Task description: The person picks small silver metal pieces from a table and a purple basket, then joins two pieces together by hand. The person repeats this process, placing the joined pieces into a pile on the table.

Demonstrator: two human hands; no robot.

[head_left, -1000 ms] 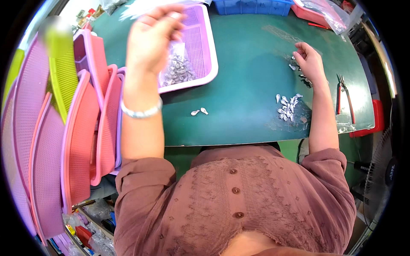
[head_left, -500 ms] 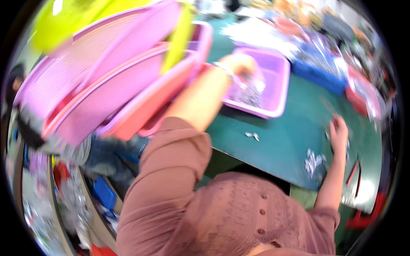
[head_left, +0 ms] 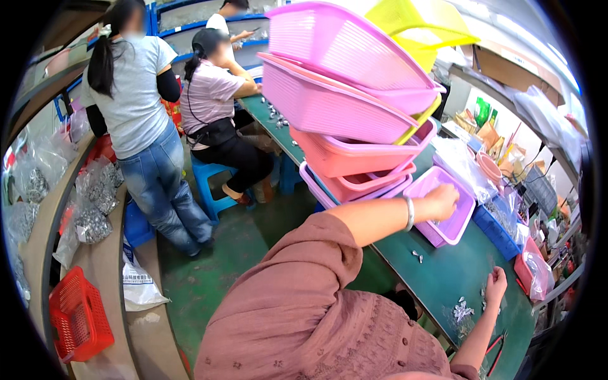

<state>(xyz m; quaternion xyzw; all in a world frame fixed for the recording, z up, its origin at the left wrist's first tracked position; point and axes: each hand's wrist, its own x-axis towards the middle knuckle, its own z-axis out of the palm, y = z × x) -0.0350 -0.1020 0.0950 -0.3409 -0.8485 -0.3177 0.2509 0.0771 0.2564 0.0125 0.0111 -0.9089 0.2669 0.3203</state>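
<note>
My left hand (head_left: 443, 201) is closed over a purple plastic basket (head_left: 453, 230), gripping a clear plastic bag of small silver metal pieces; the hand hides most of the bag. A metal bangle (head_left: 409, 214) circles that wrist. Low over the green table (head_left: 437, 278), my right hand (head_left: 496, 286) has curled fingers, and what they hold is too small to make out. Beside it lies a small pile of silver metal pieces (head_left: 463, 310). A couple of silver pieces (head_left: 417, 256) lie nearer the basket. Red-handled pliers (head_left: 496, 349) rest by my right forearm.
Pink and purple baskets (head_left: 342, 82) rise in a leaning stack left of the purple basket, topped by a yellow one (head_left: 418, 22). A blue tray (head_left: 497, 229) and red bin (head_left: 527, 269) line the far side. Several people (head_left: 142, 95) are at left, near shelves of bagged parts (head_left: 94, 225).
The view has swung left, bringing the people and shelves into sight. My left hand remains over the basket, with its bag now mostly hidden. My right hand stays by the pile.
</note>
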